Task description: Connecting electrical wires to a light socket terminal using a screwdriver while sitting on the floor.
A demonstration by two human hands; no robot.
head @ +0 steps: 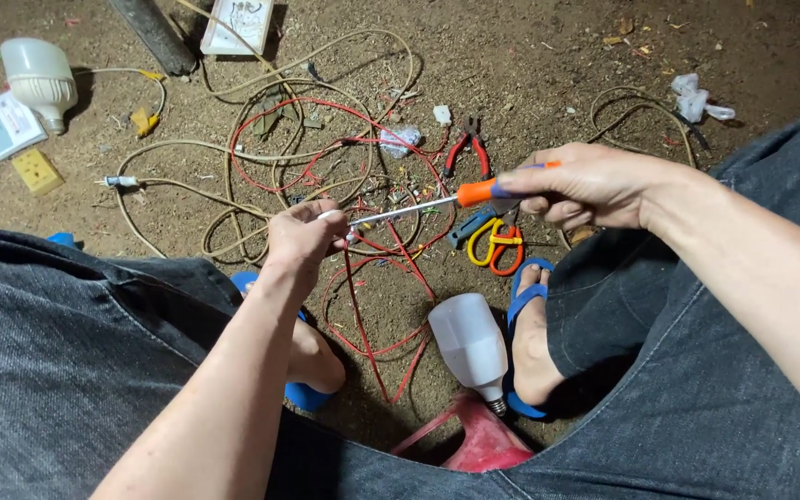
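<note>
Nearest to the camera, between the knees in dark grey jeans, a white plastic LED bulb (470, 345) lies on the dirt floor with its metal screw base toward the person, just beside the foot in a blue rubber sandal (528, 298); I take this bulb as the landmark. Above it, the left hand (303, 233) is closed in a pinch on a small part, but the part is hidden by the fingers and I cannot tell what it is. The right hand (585, 185), up and to the right of the bulb, is clenched around the orange plastic handle of a long screwdriver with a thin metal shaft (418, 206); the shaft runs leftward and its tip meets the pinch of the left hand. To do this step well, in my judgement, the tip must sit squarely, the shaft should stay in line with the part, and the left hand should hold firm while the right one turns slowly without pressing sideways, because a slip may prick the fingers. Farther from the bulb lie yellow-and-orange handled scissors (495, 244), red-handled pliers (467, 146), tangled red thin wires (363, 278) and beige cables (233, 167).
</note>
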